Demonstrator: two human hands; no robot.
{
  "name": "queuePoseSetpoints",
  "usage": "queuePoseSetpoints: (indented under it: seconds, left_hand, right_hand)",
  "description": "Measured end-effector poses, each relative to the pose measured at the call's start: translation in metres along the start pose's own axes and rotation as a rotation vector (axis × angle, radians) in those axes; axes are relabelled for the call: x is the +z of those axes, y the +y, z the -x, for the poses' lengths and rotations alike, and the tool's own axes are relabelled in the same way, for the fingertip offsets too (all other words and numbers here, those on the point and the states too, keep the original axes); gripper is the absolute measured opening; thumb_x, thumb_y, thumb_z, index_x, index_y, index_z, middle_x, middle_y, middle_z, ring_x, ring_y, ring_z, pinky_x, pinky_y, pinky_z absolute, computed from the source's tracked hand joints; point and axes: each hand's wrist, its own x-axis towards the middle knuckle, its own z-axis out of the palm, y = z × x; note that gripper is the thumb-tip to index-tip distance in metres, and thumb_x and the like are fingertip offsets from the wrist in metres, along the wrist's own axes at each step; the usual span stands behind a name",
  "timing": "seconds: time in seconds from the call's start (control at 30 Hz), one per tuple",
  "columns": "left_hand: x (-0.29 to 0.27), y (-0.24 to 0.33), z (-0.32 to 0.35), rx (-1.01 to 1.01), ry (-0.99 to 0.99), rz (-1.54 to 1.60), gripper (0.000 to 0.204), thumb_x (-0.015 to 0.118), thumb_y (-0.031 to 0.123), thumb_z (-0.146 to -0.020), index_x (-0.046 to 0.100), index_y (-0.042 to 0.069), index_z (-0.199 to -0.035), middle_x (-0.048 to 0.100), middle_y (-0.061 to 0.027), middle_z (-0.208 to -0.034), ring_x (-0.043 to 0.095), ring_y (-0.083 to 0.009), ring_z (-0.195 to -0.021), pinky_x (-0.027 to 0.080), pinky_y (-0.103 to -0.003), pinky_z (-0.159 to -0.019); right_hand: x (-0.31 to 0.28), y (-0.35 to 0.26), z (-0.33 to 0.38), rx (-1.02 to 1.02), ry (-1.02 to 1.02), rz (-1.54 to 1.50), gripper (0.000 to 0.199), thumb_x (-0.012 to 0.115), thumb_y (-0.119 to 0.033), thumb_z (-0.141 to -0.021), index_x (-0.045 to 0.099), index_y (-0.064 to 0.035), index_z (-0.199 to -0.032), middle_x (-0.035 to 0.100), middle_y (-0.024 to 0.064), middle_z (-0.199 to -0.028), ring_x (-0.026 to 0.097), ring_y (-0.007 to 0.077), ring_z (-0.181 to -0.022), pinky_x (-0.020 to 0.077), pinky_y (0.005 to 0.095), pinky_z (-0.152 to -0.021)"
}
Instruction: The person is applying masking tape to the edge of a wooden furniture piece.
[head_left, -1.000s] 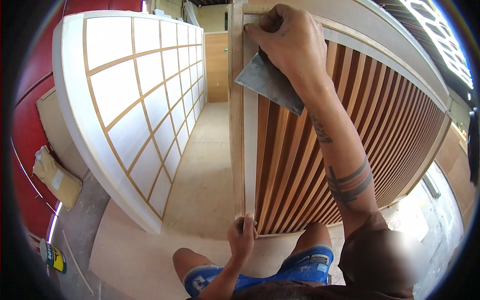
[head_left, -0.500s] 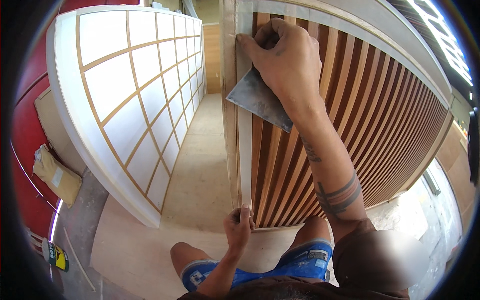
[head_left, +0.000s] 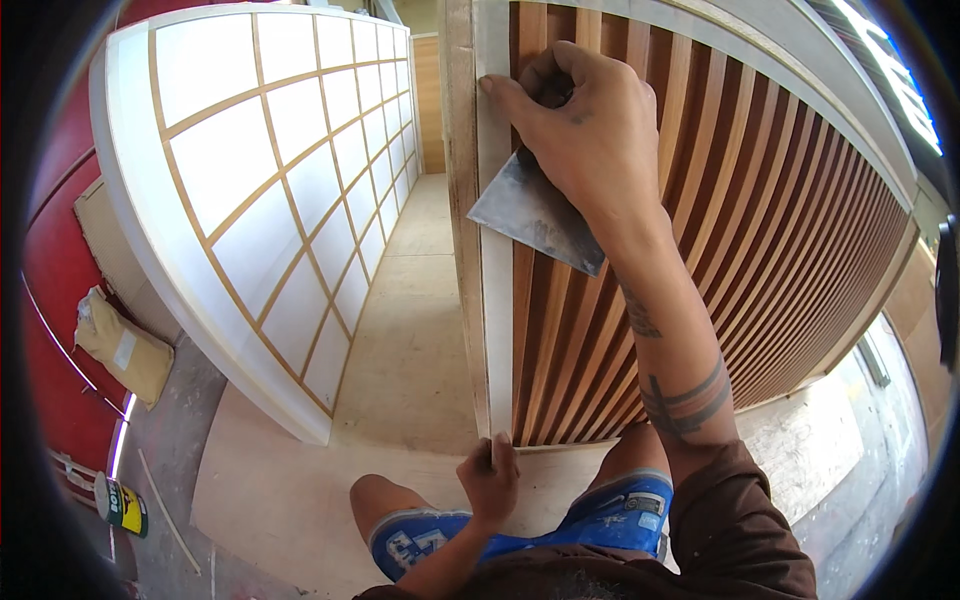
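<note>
My right hand [head_left: 590,130] is closed near the top of a pale strip [head_left: 497,300] along the left edge of a brown slatted panel [head_left: 680,250]. Its thumb tip touches the strip. A thin grey square sheet [head_left: 540,215], smudged on its face, juts out beneath the palm and wrist across the strip and first slats; the fingers gripping it are partly hidden. Down at the strip's lower end, my left hand [head_left: 490,480] is closed with the thumb up. Whatever is inside those fingers does not show.
To the left stands a white panel with a wooden grid [head_left: 280,190]. A plywood floor [head_left: 400,350] runs between the two panels. At the far left are a brown paper sack [head_left: 125,350], a yellow-and-green can [head_left: 122,505] and a thin stick [head_left: 170,510].
The view has shifted a little. My left hand has dropped slightly to the strip's bottom end. My right hand and the grey sheet sit slightly lower and further right in the picture.
</note>
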Motion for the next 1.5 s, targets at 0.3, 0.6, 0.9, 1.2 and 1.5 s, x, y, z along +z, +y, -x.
queuePoseSetpoints:
  seconds: [0.3,0.6,0.9,1.2,1.5]
  left_hand:
    - [-0.004,0.028,0.04,-0.134,-0.055,0.01,0.045,0.061,0.033,-0.107,0.058,0.0,-0.076,0.057,-0.0048,-0.062,0.052,-0.0099,-0.053,0.043,-0.029,-0.05]
    - [-0.013,0.02,0.008,-0.128,-0.089,-0.066,0.044,0.059,0.031,-0.108,0.059,0.001,-0.077,0.057,-0.004,-0.061,0.053,-0.0103,-0.052,0.044,-0.028,-0.05]
    - [-0.013,0.006,-0.017,-0.115,-0.045,0.053,0.043,0.058,0.031,-0.108,0.059,0.004,-0.074,0.054,-0.0025,-0.06,0.053,-0.0093,-0.051,0.044,-0.028,-0.049]
    - [-0.018,0.012,-0.007,-0.119,-0.063,-0.018,0.045,0.059,0.032,-0.108,0.058,0.002,-0.075,0.054,-0.0035,-0.06,0.054,-0.0111,-0.052,0.044,-0.028,-0.05]
    - [-0.02,0.021,0.002,-0.165,-0.039,-0.06,0.047,0.058,0.036,-0.108,0.061,0.0,-0.078,0.056,-0.0047,-0.06,0.054,-0.0112,-0.051,0.045,-0.029,-0.05]
  right_hand:
    - [-0.002,0.0,-0.002,0.09,-0.054,-0.086,0.025,0.08,-0.029,-0.081,0.075,-0.004,-0.082,0.073,0.0119,-0.071,0.072,0.0292,-0.067,0.0579,0.0411,-0.069]
    - [0.001,0.001,0.0,0.012,-0.009,-0.034,0.029,0.084,-0.027,-0.082,0.074,-0.0001,-0.081,0.07,0.0085,-0.066,0.066,0.0134,-0.057,0.0545,0.0299,-0.059]
    - [0.002,-0.002,-0.002,0.031,-0.023,0.033,0.025,0.079,-0.03,-0.08,0.075,-0.006,-0.082,0.072,0.0142,-0.07,0.072,0.0349,-0.07,0.0585,0.0448,-0.07]
    - [-0.002,-0.002,-0.002,0.001,-0.042,0.036,0.025,0.078,-0.028,-0.082,0.075,-0.0034,-0.084,0.073,0.0155,-0.071,0.072,0.0364,-0.07,0.0577,0.0448,-0.069]
    - [-0.001,0.0,-0.001,0.041,-0.071,0.014,0.026,0.078,-0.03,-0.083,0.075,-0.0038,-0.084,0.073,0.0159,-0.074,0.072,0.037,-0.072,0.0577,0.0453,-0.07]
